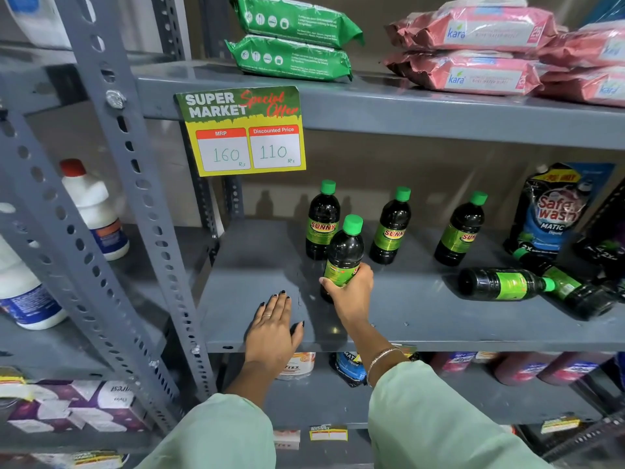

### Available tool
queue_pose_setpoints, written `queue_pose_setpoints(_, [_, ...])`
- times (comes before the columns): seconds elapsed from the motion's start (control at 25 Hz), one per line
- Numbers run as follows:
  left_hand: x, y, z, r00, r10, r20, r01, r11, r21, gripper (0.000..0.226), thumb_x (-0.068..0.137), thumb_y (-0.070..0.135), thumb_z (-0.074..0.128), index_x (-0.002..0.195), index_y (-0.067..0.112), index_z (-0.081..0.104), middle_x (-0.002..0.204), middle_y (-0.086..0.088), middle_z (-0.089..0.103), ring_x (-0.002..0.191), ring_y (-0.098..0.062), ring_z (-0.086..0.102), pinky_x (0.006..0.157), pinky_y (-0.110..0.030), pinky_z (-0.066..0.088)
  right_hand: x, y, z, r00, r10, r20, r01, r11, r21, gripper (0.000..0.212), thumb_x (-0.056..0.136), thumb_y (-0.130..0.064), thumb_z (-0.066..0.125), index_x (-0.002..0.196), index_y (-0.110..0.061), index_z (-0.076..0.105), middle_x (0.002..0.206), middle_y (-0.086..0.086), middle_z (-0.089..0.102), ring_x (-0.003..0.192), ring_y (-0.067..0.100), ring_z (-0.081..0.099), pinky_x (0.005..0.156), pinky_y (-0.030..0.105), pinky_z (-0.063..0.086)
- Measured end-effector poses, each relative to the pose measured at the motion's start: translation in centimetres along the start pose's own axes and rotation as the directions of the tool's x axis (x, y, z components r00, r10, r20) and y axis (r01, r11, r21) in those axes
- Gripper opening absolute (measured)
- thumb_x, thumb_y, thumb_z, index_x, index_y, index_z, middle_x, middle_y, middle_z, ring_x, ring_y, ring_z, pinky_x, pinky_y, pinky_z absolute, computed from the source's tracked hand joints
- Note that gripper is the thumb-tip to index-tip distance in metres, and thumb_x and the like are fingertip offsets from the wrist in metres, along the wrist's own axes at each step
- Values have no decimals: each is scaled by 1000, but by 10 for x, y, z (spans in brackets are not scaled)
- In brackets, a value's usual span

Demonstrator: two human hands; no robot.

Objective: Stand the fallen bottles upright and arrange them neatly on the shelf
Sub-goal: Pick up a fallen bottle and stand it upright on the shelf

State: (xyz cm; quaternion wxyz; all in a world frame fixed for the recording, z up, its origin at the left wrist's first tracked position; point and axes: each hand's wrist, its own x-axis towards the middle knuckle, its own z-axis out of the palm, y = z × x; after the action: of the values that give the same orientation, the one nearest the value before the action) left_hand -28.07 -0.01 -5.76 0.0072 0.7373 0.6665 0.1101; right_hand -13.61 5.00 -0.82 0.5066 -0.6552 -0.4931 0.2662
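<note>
On the grey middle shelf (257, 265) stand three dark Sunny bottles with green caps: one at the back left (322, 221), one in the middle (390, 228), one to the right (460, 231). My right hand (350, 292) grips the lower body of another such bottle (345, 252), upright, in front of the back-left one. My left hand (274, 330) lies flat and open on the shelf's front left. At the right, a bottle (504, 284) lies on its side, cap to the right. A second fallen bottle (575, 292) lies behind it, partly hidden.
A blue Safewash pouch (554, 211) stands at the shelf's back right. A price sign (241, 130) hangs from the upper shelf, which carries green and pink packs. White bottles (93, 208) sit on the neighbouring rack to the left. More goods fill the shelf below.
</note>
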Motion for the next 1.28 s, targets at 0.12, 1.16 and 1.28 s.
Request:
queue_pose_setpoints(0.12, [1,0,2,1000,-9,-11,9,1000,20,61,79,43,28,113,6,62,119,-7,65,111,-18,60,92,-39,47,1,0,0,1000,-23,-3,23,1000,-3,73,64,-16,80,123,-5,40,118,9,43,117,22,37,97,36,39])
queue_pose_setpoints(1.16, [2,2,5,999,12,-47,-12,1000,7,83,75,50,-4,141,9,25,150,-7,27,139,-19,22,113,-33,10,5,-2,-2,999,-15,-45,7,985,-172,63,66,-26,82,111,-7,42,117,11,49,115,26,46,88,37,45])
queue_pose_setpoints(1.28, [1,2,2,1000,17,-14,-17,999,45,89,68,50,-14,144,11,12,155,-4,13,142,-16,9,113,-30,1,5,-3,-4,1000,-10,-28,5,982,-188,66,64,-30,83,110,-7,41,117,11,48,115,27,46,88,40,46])
